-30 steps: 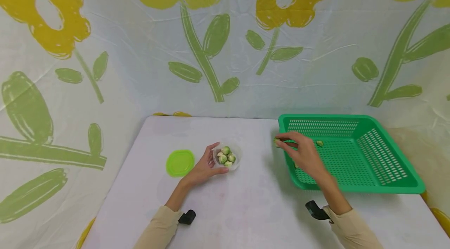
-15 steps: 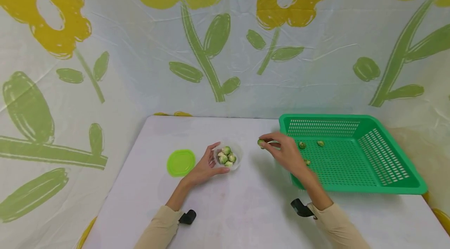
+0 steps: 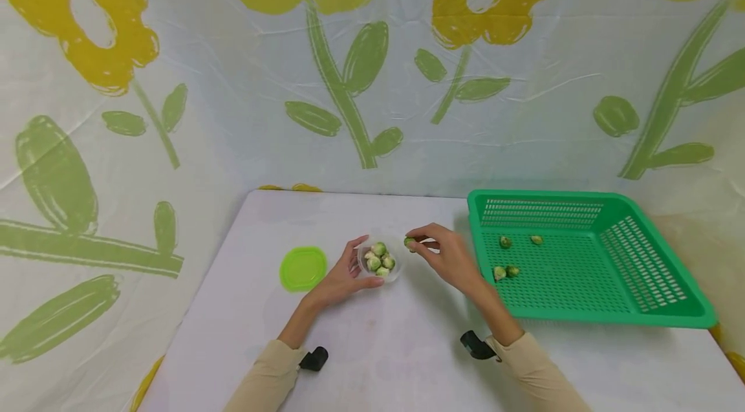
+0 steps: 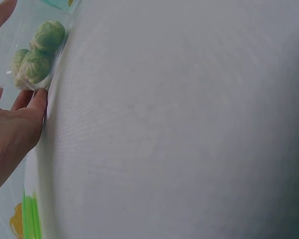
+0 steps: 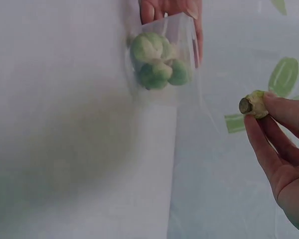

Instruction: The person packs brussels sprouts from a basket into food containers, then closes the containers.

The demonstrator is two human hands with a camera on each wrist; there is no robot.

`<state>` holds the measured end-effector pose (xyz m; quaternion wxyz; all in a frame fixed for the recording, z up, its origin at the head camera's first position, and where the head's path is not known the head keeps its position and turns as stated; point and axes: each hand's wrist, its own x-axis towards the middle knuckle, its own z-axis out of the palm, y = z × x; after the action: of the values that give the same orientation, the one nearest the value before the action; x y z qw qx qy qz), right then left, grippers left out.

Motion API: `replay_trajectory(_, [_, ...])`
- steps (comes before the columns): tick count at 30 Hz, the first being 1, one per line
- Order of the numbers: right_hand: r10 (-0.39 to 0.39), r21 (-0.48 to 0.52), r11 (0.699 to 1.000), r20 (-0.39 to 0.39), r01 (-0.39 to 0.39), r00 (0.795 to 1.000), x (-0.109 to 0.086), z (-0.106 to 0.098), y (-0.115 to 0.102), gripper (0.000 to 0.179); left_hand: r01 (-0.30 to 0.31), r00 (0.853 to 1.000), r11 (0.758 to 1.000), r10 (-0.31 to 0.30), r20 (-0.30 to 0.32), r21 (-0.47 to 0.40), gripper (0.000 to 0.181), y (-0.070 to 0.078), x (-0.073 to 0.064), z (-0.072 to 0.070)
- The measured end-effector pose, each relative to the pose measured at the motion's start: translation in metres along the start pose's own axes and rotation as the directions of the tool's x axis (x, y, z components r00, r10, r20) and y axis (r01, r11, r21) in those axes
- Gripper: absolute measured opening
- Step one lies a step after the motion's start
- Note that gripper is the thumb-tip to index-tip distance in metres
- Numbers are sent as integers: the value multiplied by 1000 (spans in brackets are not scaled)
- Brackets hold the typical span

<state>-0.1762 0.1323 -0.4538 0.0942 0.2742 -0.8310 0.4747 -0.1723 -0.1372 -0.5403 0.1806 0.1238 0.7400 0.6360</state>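
A clear plastic container [image 3: 394, 274] with several Brussels sprouts [image 3: 379, 260] in it stands on the table. My left hand [image 3: 337, 279] holds it from the left, thumb on the near side and fingers round the far side. Through the container's wall, sprouts [image 4: 36, 64] show in the left wrist view. Just right of the container, my right hand [image 3: 448, 259] pinches a single Brussels sprout [image 5: 254, 104] between thumb and fingertips, above the table. The cut stem end of that sprout faces the right wrist camera.
On the right stands a green slatted basket [image 3: 588, 270] with several sprouts [image 3: 505, 242] at its left side. A bright green lid [image 3: 303, 268] lies left of the container. Flower-printed cloth [image 3: 279, 160] walls in the white table [image 3: 372, 360] behind and at the sides.
My right hand has moved left from the basket's left rim to beside the container, carrying the sprout. The left hand keeps its hold on the container.
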Motion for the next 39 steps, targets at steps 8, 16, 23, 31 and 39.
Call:
replay_trajectory(8, [-5,51,999,23,4,1000,5,21,2,18,1,1000,1000,-1,2,-2,103,0,1,0])
replay_trajectory(16, [16,79,997,64,-21,998,7,37,2,20,6,1000,1000,-5,10,-7,103,-1,0,0])
replay_trajectory(23, [27,113,993,93,-37,995,7,49,4,19,-1,1000,1000,1,4,4,103,1,0,0])
replay_trajectory(31, [45,131,989,136,-63,990,5,60,7,19,-3,1000,1000,3,14,-7,102,1,0,0])
replay_trajectory(39, [-10,121,993,165,-10,986,6,68,9,19,-14,1000,1000,14,16,-2,103,1,0,0])
